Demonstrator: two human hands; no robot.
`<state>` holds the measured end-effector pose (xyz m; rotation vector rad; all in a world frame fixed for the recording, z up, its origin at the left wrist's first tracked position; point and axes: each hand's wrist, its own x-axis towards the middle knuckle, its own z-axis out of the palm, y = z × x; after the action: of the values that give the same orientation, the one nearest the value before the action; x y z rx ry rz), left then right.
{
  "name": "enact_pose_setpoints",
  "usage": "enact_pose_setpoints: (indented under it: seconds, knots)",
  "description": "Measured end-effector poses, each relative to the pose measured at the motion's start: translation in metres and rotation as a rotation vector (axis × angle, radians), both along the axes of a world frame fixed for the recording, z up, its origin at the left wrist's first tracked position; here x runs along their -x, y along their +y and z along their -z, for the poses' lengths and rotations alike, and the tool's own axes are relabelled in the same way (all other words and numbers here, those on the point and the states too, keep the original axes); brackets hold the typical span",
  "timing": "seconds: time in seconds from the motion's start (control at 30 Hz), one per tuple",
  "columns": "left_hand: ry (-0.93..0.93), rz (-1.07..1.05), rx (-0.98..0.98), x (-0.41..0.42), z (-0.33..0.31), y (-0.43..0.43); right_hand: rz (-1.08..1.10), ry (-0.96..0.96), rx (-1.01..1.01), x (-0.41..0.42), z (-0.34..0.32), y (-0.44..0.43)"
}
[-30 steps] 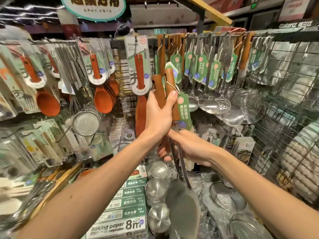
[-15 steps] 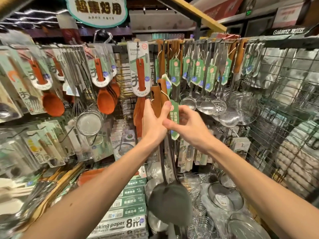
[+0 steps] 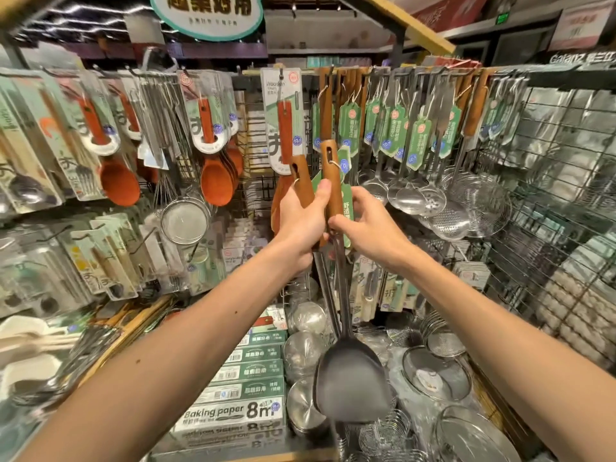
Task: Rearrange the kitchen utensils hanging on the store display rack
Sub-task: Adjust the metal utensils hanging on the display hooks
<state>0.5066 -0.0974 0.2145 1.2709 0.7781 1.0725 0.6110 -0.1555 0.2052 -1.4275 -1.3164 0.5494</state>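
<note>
Two wooden-handled metal spatulas are off the rack, held upright in front of it. My left hand (image 3: 301, 225) grips both wooden handles (image 3: 330, 171), thumb across them. Their dark steel shafts run down to a broad dark blade (image 3: 351, 383) over the lower shelf. My right hand (image 3: 368, 225) pinches the lower end of the right handle beside its green paper tag (image 3: 346, 208). More wooden-handled utensils with green tags (image 3: 350, 118) hang on hooks just above.
Steel ladles and skimmers (image 3: 433, 201) hang to the right, orange wooden spoons (image 3: 216, 181) and a mesh strainer (image 3: 185, 221) to the left. Baking paper boxes (image 3: 233, 415), steel bowls (image 3: 303, 351) and wire strainers (image 3: 436, 375) fill the shelf below. A wire grid panel (image 3: 550, 228) closes the right side.
My right hand rose from the steel shafts to the handle and green tag. The spatulas swung a little, the blade now hanging right of centre.
</note>
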Motion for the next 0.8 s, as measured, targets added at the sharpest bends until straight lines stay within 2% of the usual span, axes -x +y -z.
enact_pose_setpoints:
  seconds: [0.07,0.17,0.27,0.47,0.8]
  knots:
    - [0.048,-0.080,-0.107,0.001,0.001,0.004,0.032,-0.032,-0.012,-0.001,0.001,0.000]
    - [0.140,-0.194,-0.283,0.008,-0.002,0.010,0.072,0.046,-0.043,-0.007,0.003,0.002]
    - [0.161,-0.211,-0.368,0.019,-0.006,0.018,0.120,0.088,-0.098,-0.012,-0.001,0.001]
    - [0.301,-0.311,-0.410,0.035,-0.005,0.040,0.093,0.119,-0.138,-0.018,-0.014,0.011]
    - [0.297,-0.248,-0.405,0.031,-0.012,0.051,0.066,0.173,-0.126,-0.034,-0.045,0.063]
